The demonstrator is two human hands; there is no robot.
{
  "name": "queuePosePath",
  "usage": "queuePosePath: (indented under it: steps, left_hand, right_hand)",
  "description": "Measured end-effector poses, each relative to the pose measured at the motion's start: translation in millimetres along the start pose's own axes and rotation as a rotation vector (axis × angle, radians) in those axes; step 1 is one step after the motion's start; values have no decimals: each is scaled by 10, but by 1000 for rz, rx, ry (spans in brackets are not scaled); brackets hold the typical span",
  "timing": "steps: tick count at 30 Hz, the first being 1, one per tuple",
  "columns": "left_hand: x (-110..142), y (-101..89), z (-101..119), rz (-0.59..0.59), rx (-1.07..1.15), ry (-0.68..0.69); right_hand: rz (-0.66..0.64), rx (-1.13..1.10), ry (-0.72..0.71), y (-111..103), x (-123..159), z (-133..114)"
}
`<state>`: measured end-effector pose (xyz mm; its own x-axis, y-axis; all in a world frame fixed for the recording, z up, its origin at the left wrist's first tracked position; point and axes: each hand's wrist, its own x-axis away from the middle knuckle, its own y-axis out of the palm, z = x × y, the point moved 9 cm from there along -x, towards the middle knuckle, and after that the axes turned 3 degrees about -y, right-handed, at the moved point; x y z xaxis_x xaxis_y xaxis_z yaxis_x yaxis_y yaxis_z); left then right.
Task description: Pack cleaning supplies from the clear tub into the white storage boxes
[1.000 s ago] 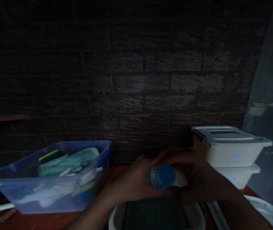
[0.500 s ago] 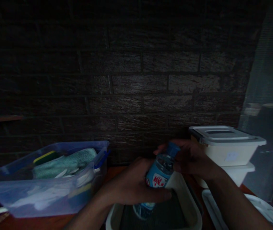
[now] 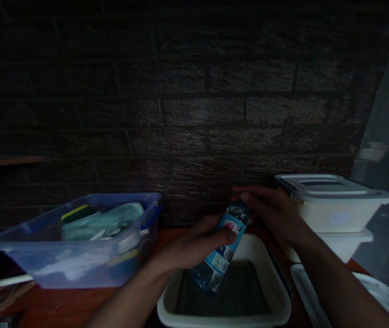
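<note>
In the head view, a clear plastic bottle [image 3: 220, 260] with a blue label tilts to the right, its neck uppermost. My left hand [image 3: 197, 246] is wrapped round its middle, thumb across the label. Closed about the bottle's cap, my right hand [image 3: 271, 212] hides most of that cap. Beneath the bottle stands a cream-coloured basin [image 3: 278, 306] with a dark floor, and the bottle's base hangs over it.
At left, a translucent blue bin [image 3: 78, 255] contains a green cloth [image 3: 104, 223] and a sponge [image 3: 77, 213]. Stacked lidded containers [image 3: 334, 214] stand at right, with a white lid [image 3: 305, 291] in front. A dark brick wall [image 3: 194, 114] closes off the back.
My right fingers have moved up over the blue cap, which showed plainly before. The bottle has turned, bringing another part of its label into view. The camera view has shifted slightly.
</note>
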<state>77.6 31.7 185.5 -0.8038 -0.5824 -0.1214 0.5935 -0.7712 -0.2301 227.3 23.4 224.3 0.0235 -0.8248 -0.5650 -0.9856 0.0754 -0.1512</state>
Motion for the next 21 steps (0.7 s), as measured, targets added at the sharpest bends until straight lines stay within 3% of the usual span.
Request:
queuePosePath:
  steps: [6,10,14,21]
  left_hand:
    - [-33,-19,-250,24,525,-296]
    - [-122,-97,-273,-25,760,-282]
    - [-167,-164,-314,-51,857,-279]
    - [-149,-145,-276,-52,801,-261]
  right_hand:
    - [86,-34,82,-98,-16,75]
    - [96,-39,130,-88,-2,122]
    - [58,-51,139,-29,15,178]
    - [17,-37,132,8,7,240]
